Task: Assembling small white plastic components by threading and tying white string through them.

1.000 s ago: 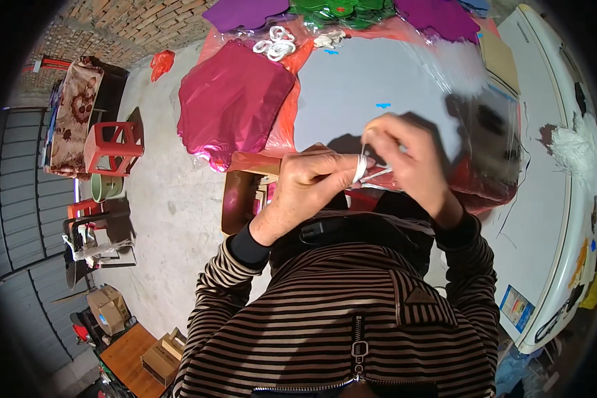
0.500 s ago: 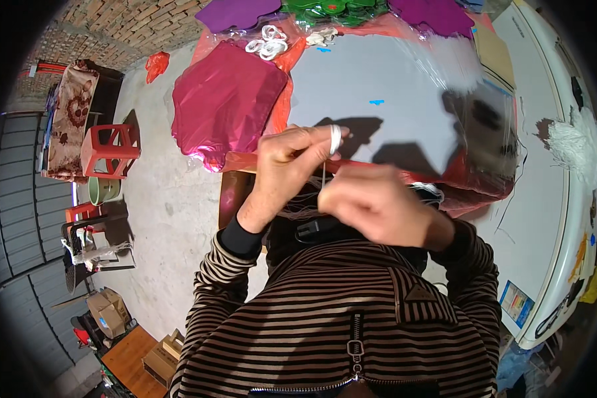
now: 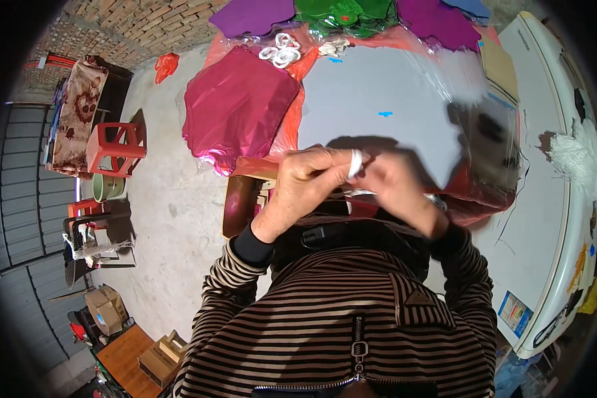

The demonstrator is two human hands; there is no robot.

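Observation:
White string (image 3: 356, 163) is wound in a small band round the forefinger end of my left hand (image 3: 302, 182). The thumb presses up against that finger from below, and the other fingers are curled in. Close beside the band, on its right, my right hand (image 3: 402, 194) is smeared by motion. Its fingers are too blurred to show whether they hold the string's end. Both hands are raised over the near edge of the table, above a grey flat sheet (image 3: 371, 86) that bears small blue marks.
Shiny magenta foil sheets (image 3: 239, 106) lie on the left of the table, with looped white string bundles (image 3: 282, 50) behind them. Green foil pieces (image 3: 345, 14) and purple ones (image 3: 438, 23) line the back. A red stool (image 3: 116, 147) stands left; a white appliance (image 3: 544, 199) stands right.
My right hand has swung from below the band to up beside it. My left hand has shifted slightly right and down in the picture, still bearing the wound string. The whole view has tilted slightly.

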